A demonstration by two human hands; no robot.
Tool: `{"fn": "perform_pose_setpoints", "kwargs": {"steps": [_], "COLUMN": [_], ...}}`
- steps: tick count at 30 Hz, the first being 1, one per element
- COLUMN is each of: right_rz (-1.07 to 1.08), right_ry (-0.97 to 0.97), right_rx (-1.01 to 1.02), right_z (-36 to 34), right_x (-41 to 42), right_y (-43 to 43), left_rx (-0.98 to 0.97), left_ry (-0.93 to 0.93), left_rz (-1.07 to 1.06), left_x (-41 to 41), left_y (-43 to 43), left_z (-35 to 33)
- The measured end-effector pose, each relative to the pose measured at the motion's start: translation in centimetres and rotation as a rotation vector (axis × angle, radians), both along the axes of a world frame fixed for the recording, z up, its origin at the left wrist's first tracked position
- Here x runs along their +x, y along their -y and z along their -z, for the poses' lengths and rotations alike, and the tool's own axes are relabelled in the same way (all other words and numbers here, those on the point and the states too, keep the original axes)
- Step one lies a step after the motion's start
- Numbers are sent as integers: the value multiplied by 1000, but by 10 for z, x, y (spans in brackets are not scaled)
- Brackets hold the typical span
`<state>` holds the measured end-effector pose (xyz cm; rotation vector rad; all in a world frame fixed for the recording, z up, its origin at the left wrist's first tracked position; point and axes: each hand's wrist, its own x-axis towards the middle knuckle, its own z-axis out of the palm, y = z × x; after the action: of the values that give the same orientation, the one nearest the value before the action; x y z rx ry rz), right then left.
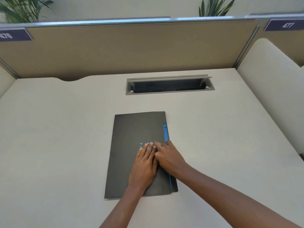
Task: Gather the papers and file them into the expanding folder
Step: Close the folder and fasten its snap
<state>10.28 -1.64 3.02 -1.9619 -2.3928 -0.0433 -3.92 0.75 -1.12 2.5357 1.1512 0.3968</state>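
A black expanding folder (pixel 130 137) with a blue strip along its right edge lies flat and closed on the pale desk (pixel 57 129), in the middle of the view. My left hand (pixel 144 165) rests flat on its lower half, fingers together and stretched forward over a small blue mark. My right hand (pixel 169 157) lies beside it, touching it, with its fingers curled down onto the cover near the right edge. No loose papers are visible.
A grey cable hatch (pixel 169 92) stands open in the desk beyond the folder. Beige partition panels (pixel 131 50) wall the desk at the back, with a cream side panel (pixel 271 89) at the right. Plants rise behind the partition.
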Motion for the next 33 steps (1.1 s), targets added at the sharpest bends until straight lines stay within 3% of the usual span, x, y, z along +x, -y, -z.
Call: {"fn": "perform_pose_setpoints", "kwargs": {"steps": [10, 13, 20, 33], "right_rz": [406, 574, 842, 887], "right_ry": [-358, -346, -454, -467], "right_rx": [87, 144, -106, -559], "right_z": [8, 5, -4, -19], "right_x": [13, 13, 13, 40], "right_y": [30, 29, 0, -44], "left_rx": [25, 29, 29, 31], "left_ry": [-24, -25, -39, -43], "left_rz": [-24, -29, -26, -23], "left_x": [1, 1, 0, 0], "left_y": [1, 1, 1, 1], "left_z": [-3, -2, -2, -2]}}
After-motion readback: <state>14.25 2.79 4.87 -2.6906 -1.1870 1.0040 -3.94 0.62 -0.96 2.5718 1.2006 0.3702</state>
